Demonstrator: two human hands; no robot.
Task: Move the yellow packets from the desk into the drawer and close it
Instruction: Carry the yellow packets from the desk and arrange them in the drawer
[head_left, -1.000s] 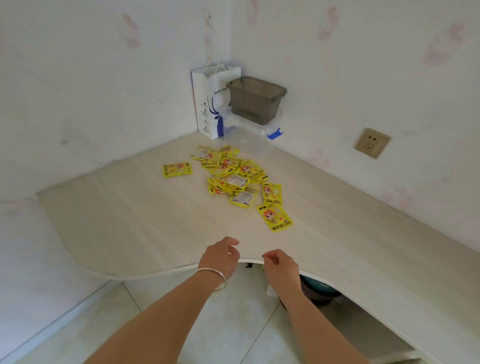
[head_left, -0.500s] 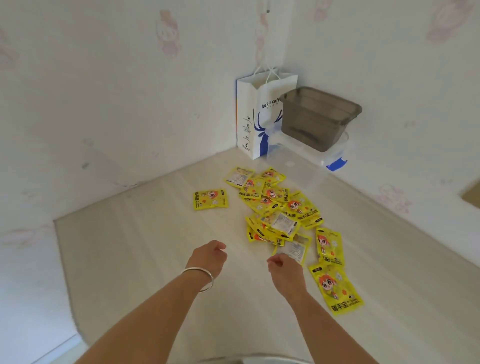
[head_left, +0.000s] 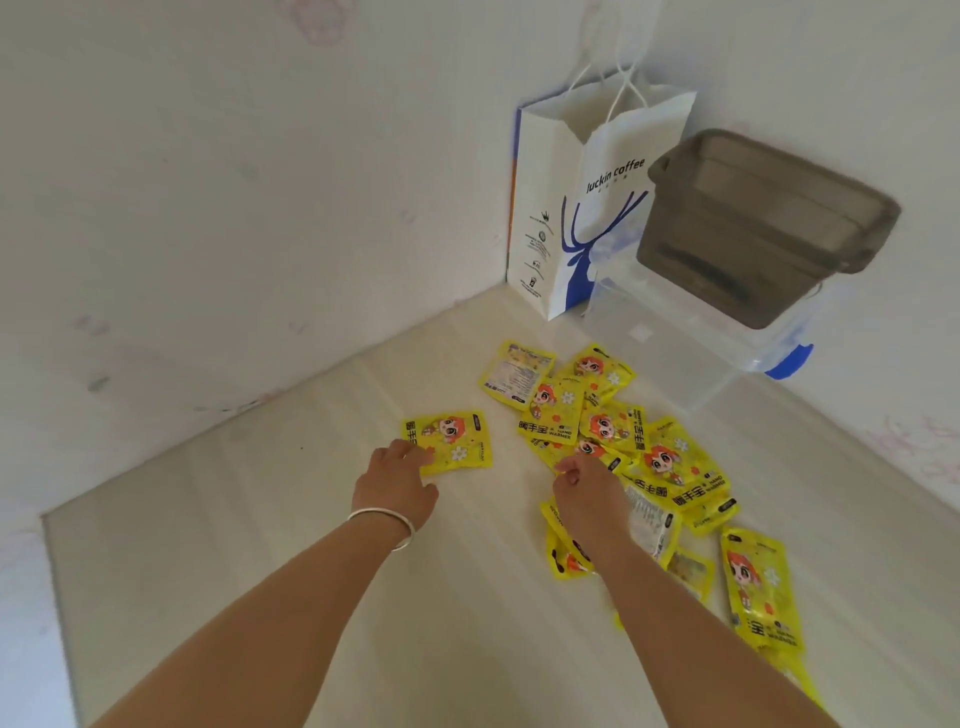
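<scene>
The left hand (head_left: 397, 478), with a thin silver bracelet (head_left: 387, 522) on the wrist, reaches the single yellow foil packet (head_left: 452, 441) that lies apart; its fingertips touch the near edge, but I cannot tell if they already pinch it. To the right, the right hand (head_left: 587, 491) hovers over the pile of yellow packets (head_left: 623, 441) on the pale wooden desk (head_left: 260, 519), fingers loosely curled and holding nothing. The drawer is not visible. Better to gather several packets in each hand, sliding them together first. Behind stand a white paper bag (head_left: 582, 208) and a grey plastic box (head_left: 753, 228).
</scene>
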